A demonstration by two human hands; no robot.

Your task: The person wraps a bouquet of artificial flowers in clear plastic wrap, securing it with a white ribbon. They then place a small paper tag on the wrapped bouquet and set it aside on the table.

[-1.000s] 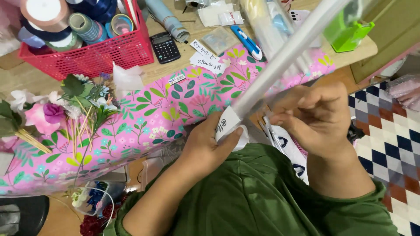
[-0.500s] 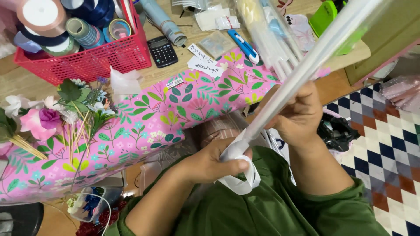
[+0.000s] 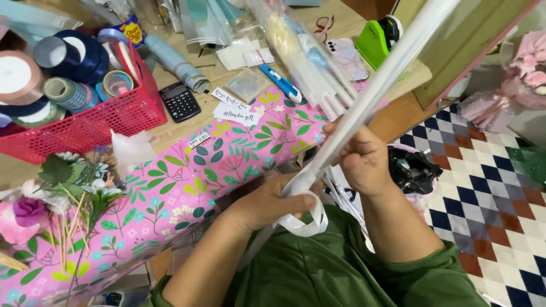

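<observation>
A long roll of clear white wrapping film [image 3: 392, 68] slants from my lap up to the top right. My right hand [image 3: 361, 156] is closed around the roll a little above its lower end. My left hand [image 3: 273, 202] grips the lower end, where a loose white band of tape or ribbon [image 3: 310, 219] curls off below my fingers. Both hands are held over my green shirt [image 3: 318, 273], just in front of the table edge.
The table carries pink floral wrapping paper [image 3: 187, 176], a red basket [image 3: 85, 128] of ribbon spools, a black calculator [image 3: 179, 102], a blue cutter [image 3: 281, 83], a green tape dispenser [image 3: 378, 40] and artificial flowers [image 3: 51, 199]. A black bag [image 3: 418, 170] lies on the checkered floor [image 3: 489, 187].
The roll's lower end has slid down toward my lap, and the white band has come loose and curled under my left hand. My right hand has moved up the roll.
</observation>
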